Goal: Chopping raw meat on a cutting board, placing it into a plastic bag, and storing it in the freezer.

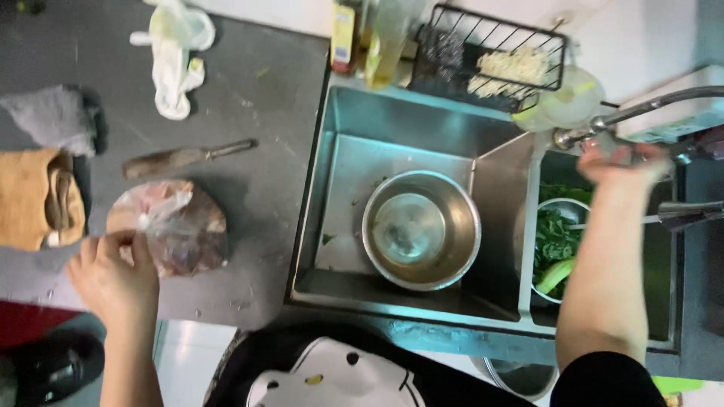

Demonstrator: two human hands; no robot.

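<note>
One hand (113, 279) seemingly pinching bag (177, 226)

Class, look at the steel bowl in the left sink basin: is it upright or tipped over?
Upright. The steel bowl sits in the sink basin with its round rim facing up, its inner bottom visible. Whether it holds water, cannot tell.

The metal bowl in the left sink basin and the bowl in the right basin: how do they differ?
The metal bowl in the left basin holds only a little water; the right-basin bowl is full of leafy greens. The metal bowl shows whole, while the right arm hides part of the other. The metal bowl looks larger. Both sit upright in the sink.
</note>
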